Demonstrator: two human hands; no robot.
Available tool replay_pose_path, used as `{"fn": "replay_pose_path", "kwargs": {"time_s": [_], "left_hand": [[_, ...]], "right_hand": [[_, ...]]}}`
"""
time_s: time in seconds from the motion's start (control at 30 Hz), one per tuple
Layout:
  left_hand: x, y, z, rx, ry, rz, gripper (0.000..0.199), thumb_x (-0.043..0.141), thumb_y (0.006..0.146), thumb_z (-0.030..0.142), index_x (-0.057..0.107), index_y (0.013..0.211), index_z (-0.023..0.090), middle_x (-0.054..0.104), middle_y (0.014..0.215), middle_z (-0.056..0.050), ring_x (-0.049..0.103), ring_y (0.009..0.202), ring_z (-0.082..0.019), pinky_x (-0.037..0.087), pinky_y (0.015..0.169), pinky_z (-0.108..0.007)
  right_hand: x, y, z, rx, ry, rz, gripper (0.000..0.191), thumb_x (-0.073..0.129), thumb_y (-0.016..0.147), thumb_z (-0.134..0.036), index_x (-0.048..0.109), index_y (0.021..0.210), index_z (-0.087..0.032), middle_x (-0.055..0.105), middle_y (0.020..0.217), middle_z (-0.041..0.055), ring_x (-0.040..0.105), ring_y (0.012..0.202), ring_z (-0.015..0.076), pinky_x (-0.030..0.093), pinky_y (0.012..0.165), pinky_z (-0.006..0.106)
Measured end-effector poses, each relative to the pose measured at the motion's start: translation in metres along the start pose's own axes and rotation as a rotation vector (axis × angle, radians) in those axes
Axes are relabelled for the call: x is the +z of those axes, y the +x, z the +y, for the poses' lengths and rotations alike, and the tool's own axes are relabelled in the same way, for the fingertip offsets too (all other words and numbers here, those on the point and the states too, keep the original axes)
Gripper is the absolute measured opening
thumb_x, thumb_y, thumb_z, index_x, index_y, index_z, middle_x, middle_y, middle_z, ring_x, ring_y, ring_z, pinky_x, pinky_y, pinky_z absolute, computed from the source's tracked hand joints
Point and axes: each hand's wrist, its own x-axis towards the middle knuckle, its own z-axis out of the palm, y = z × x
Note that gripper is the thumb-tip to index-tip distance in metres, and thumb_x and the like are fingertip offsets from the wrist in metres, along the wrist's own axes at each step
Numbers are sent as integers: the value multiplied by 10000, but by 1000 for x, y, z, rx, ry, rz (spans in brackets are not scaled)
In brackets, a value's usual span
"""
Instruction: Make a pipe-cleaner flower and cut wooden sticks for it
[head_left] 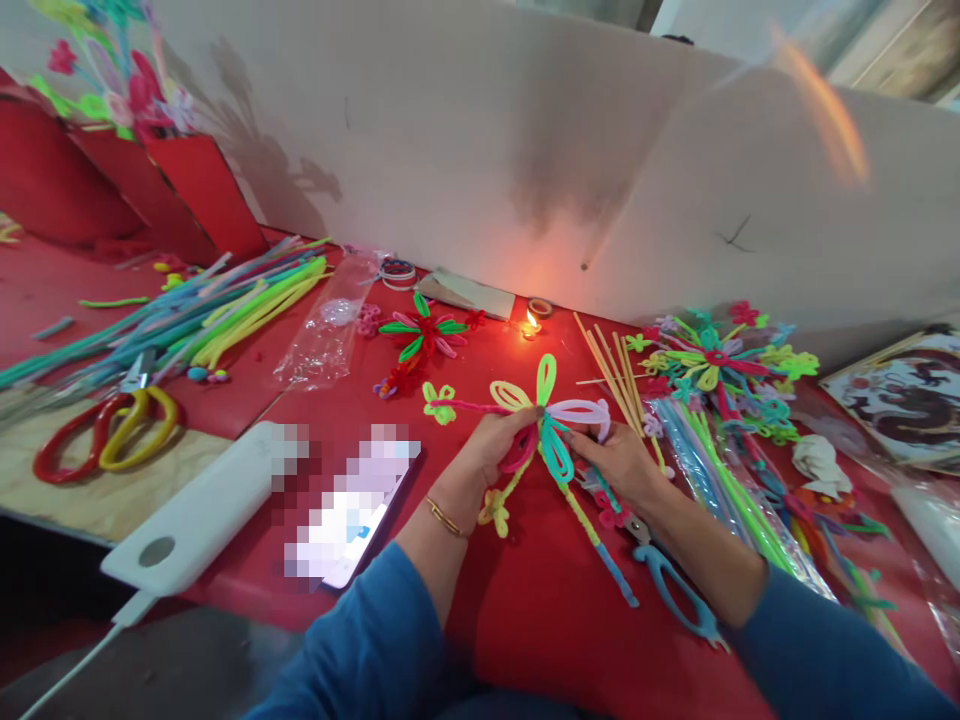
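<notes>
One looped flower [556, 455] between left hand [495, 440], pinching it, and right hand [621, 462], seemingly gripping.

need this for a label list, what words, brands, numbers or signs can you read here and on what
No text can be read anywhere.
Phone: screen blocked out by pixelation, nothing legible.
White device with cable: a plain round grey mark, no letters legible; its far end is pixelated.
Framed print: a dark dragon-like figure, no readable lettering.
Fuzzy flower: no lettering visible.
</notes>
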Motion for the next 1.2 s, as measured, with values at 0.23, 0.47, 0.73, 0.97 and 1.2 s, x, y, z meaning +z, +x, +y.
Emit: {"fn": "replay_pose_path", "kwargs": {"time_s": [0.23,0.47,0.73,0.97,1.2], "left_hand": [[-1,2,-6,74,5,-70,264,725,529,352,625,622,126,593,567,1,479,481,-79,381,494,-218],[4,0,-4,41,-2,75,247,734,495,326,586,535,132,537,467,19,425,416,-69,339,434,-211],[5,-2,-4,50,-66,13,239,733,503,332,586,521,145,531,470,29,436,435,-64,347,462,-208],[9,-5,-5,84,12,5,243,719,511,335,574,507,140,486,438,37,423,453,-73,335,480,-218],[9,0,-11,142,24,33,205,679,557,324,602,574,135,556,528,14,469,497,-86,379,528,-221]], "right_hand": [[7,-9,-13,-84,-460,307,324,487,725,-420,555,549,-157,482,464,-18,470,479,130,327,457,230],[8,-12,-5,-168,-314,233,294,481,770,-424,641,819,-182,643,696,27,584,663,190,437,593,268],[7,-9,-1,-223,-366,271,376,371,822,-448,633,760,-185,633,684,50,592,685,208,442,629,301],[2,-3,-10,-116,-545,205,456,377,785,-506,514,488,-188,494,456,20,499,476,170,345,470,268],[3,-3,-9,-118,-449,212,405,469,740,-487,508,455,-202,440,400,-3,475,469,163,326,454,255]]}}
